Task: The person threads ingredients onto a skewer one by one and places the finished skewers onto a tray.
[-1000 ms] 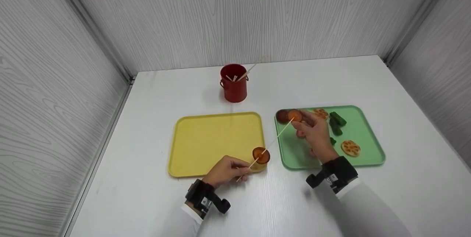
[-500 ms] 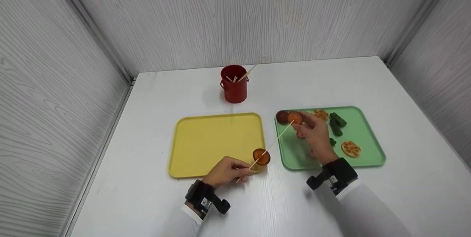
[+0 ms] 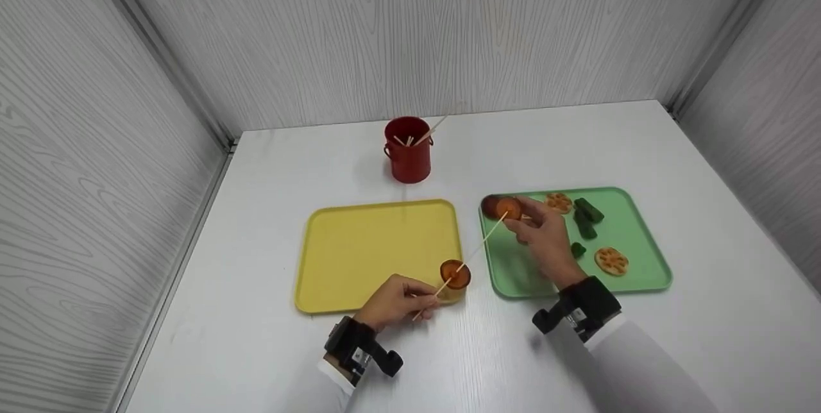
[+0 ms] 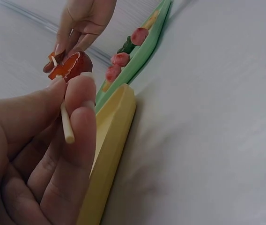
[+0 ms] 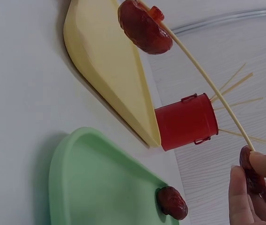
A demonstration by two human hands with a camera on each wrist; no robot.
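Observation:
My left hand [image 3: 401,301] pinches a thin wooden skewer [image 3: 481,246] near its lower end, in front of the yellow tray [image 3: 378,208]. Threaded on that skewer is a glossy red-brown mushroom-like piece [image 3: 455,274], orange on its flat face, also seen side-on in the right wrist view. Over the green tray [image 3: 648,243], my right hand [image 3: 548,243] grips a second such mushroom-like piece [image 3: 508,208] between thumb and fingers. The skewer's far tip meets this piece's face; how deep it goes cannot be told. A third dark piece [image 5: 172,202] lies in the green tray's corner.
A red bucket [image 3: 410,160] with several skewers stands behind the trays. On the green tray lie lotus-root slices [image 3: 611,261], green pepper pieces [image 3: 585,217], a small green piece [image 3: 578,250] and pink round pieces [image 4: 120,59]. Grey wood-grain panels [image 3: 423,34] border the table.
My right hand has shifted slightly left with its mushroom-like piece, closer along the skewer. The left hand keeps its pinch and place. The head view has tilted a little.

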